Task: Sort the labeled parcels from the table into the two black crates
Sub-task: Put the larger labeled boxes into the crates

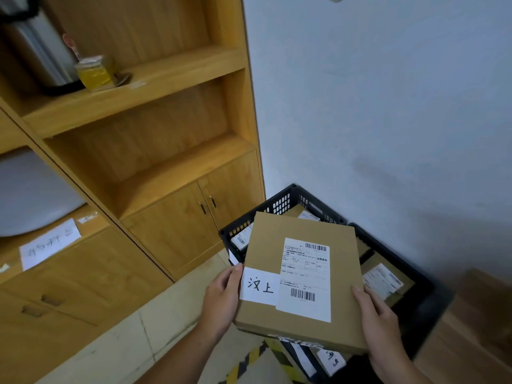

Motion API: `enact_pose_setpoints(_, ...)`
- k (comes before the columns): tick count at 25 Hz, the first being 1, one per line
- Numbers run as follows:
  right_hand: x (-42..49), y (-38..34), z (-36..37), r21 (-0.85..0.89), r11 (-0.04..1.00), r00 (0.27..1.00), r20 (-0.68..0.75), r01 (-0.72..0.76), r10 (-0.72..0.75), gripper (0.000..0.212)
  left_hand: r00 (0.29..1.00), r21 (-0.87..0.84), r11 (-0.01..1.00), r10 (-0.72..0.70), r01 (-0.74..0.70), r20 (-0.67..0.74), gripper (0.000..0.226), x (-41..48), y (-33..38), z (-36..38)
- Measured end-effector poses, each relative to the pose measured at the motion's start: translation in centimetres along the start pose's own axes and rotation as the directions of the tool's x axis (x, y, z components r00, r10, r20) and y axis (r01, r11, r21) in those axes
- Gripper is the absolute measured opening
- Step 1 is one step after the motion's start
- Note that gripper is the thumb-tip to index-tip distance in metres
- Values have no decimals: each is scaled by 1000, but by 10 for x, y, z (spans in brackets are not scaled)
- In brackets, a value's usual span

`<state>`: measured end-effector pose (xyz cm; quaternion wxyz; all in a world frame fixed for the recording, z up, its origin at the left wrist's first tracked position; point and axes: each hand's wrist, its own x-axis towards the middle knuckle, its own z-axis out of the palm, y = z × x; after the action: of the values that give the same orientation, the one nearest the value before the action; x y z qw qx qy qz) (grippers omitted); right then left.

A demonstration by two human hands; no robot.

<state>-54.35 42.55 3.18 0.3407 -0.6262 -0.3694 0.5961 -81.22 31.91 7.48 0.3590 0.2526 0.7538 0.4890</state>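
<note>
I hold a flat brown cardboard parcel (277,245) level above the black crates, with a printed shipping label and a white handwritten tag on top. My left hand (221,297) grips its left edge, thumb on the tag. My right hand (379,320) grips its right front corner. The far black crate (279,202) sits against the wall with labeled parcels inside. The near black crate (410,273) on the right also holds a labeled parcel (385,281). The held parcel hides much of both crates.
A wooden shelf cabinet (155,162) stands to the left with doors below and a handwritten paper sign (50,246). A white wall rises behind the crates. Yellow-black striped tape (249,358) marks the tiled floor. A wooden surface (476,328) shows at the right edge.
</note>
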Motion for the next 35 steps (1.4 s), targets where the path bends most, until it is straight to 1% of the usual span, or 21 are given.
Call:
enact_pose_setpoints(1, 7, -5, 9, -1, 1000, 1000, 7, 1, -1, 33, 1000, 2, 1000, -10, 10, 12, 28, 13, 5, -3)
enact_pose_setpoints(3, 17, -18, 26, -16, 1000, 1000, 18, 3, -3, 33, 999, -3, 1000, -24, 24, 40, 27, 35, 15, -9)
enact_pose_setpoints(6, 31, -32, 56, -17, 1000, 1000, 9, 7, -7, 44, 995, -15, 1000, -17, 18, 96, 27, 69, 27, -22)
enact_pose_setpoints(8, 37, -38, 78, 5, 1000, 1000, -16, 20, -20, 49, 989, -11, 1000, -5, 6, 145, 28, 94, 31, -34)
enact_pose_setpoints(10, 41, -43, 101, 21, 999, 998, -60, 38, -36, 52, 984, -20, 1000, 5, -1, 179, 29, 124, 35, -46)
enact_pose_setpoints(13, 49, -47, 147, 22, 997, 984, -161, 75, -71, 54, 973, -27, 999, 23, -18, 229, 49, 182, 39, -66)
enact_pose_setpoints(14, 50, -49, 164, 21, 997, 976, -208, 75, -69, 54, 966, -31, 999, 32, -25, 257, 50, 202, 40, -73)
enact_pose_setpoints(17, 50, -54, 211, 65, 997, 952, -305, 50, -28, 55, 924, -21, 999, 46, -41, 379, 37, 253, 52, -96)
enact_pose_setpoints(19, 50, -55, 233, 79, 996, 945, -326, 36, -9, 58, 906, -16, 998, 57, -55, 419, 22, 283, 57, -106)
enact_pose_setpoints(20, 50, -54, 241, 88, 996, 942, -335, 36, -4, 59, 898, -17, 999, 54, -52, 436, 18, 293, 60, -109)
enact_pose_setpoints(21, 49, -53, 249, 92, 995, 936, -352, 36, -2, 58, 889, -21, 999, 50, -45, 456, 18, 304, 62, -112)
enact_pose_setpoints(25, 52, -61, 265, 98, 993, 912, -410, 63, -17, 54, 867, -17, 999, 32, -28, 498, 16, 333, 69, -105)
enact_pose_setpoints(28, 68, -62, 269, 111, 993, 909, -418, 48, 2, 51, 851, 18, 1000, 2, -13, 524, 26, 354, 69, -92)
enact_pose_setpoints(32, 100, -68, 273, 157, 987, 914, -403, 36, 31, 51, 851, 55, 998, -38, 11, 524, 30, 386, 71, -71)
enact_pose_setpoints(35, 125, -76, 277, 198, 980, 912, -404, 17, 66, 49, 868, 81, 996, -65, 29, 492, 23, 410, 75, -53)
